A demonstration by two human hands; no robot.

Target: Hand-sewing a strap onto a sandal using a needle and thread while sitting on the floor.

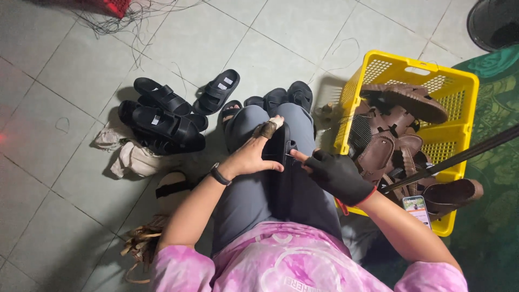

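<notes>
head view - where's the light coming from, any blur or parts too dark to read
Head view: light falls from above, throwing shadows beside the black sandals; the black sandal on the lap, between left hand and gloved right hand, loses detail; lower right corner murky; no obvious blur.

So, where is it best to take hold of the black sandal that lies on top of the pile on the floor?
Probably by the wide strap of the top black sandal, coming from above: the strap arches up off the sole and faces upward, and other sandals crowd its sides.
</notes>
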